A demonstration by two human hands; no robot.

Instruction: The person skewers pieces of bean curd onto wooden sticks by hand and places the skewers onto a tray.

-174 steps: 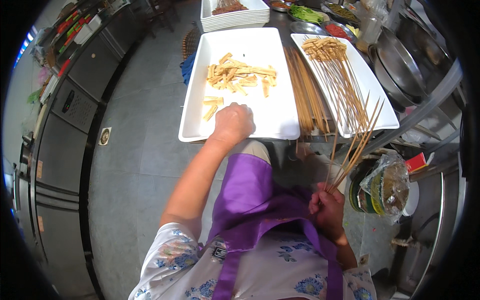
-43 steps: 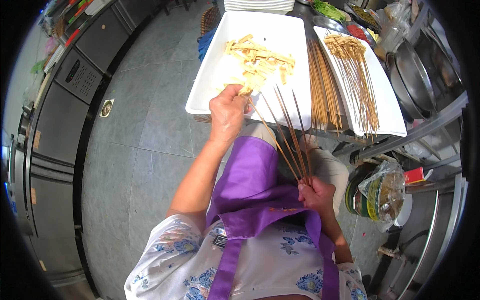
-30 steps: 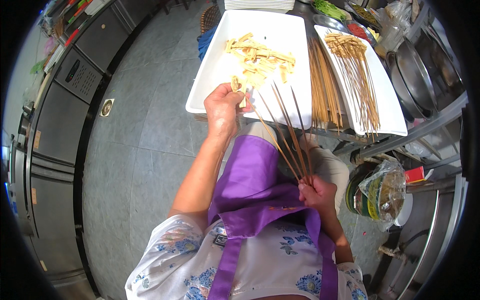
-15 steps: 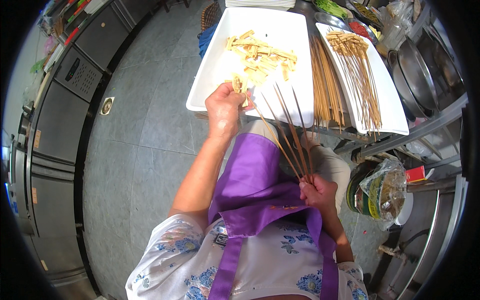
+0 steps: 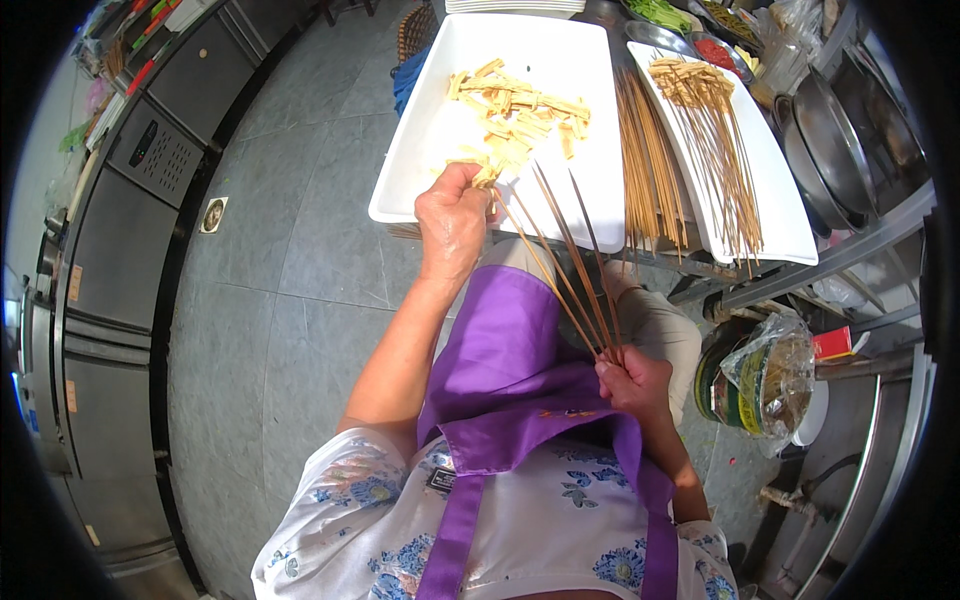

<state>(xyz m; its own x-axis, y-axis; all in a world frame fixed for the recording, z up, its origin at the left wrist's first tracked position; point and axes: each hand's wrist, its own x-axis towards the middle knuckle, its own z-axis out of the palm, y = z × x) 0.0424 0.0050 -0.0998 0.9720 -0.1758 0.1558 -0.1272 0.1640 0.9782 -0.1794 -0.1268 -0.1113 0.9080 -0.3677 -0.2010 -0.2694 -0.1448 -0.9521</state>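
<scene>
My left hand point(image 5: 452, 215) is closed on a piece of yellowish tofu skin point(image 5: 487, 172) at the near edge of a white tub point(image 5: 410, 190). The tip of one skewer meets that piece, though my fingers partly cover the spot. Several thin wooden skewers point(image 5: 575, 262) fan out from my right hand point(image 5: 635, 380), which grips their lower ends over my lap. More cut tofu skin strips point(image 5: 520, 105) lie loose in the tub. To its right, a long white tray point(image 5: 790, 220) carries skewers loaded with the same pale pieces point(image 5: 690, 85).
Bare skewers point(image 5: 650, 170) lie in a row between tub and tray. Metal bowls point(image 5: 825, 150) stand on the right, near plates of green point(image 5: 660, 14) and red food point(image 5: 714, 55). A plastic-covered bucket point(image 5: 765, 385) sits below. Steel cabinets point(image 5: 110, 260) line the left.
My left hand has turned slightly and tilted the tofu skin piece lower, against the skewer tip. The skewers in my right hand have shifted a little left.
</scene>
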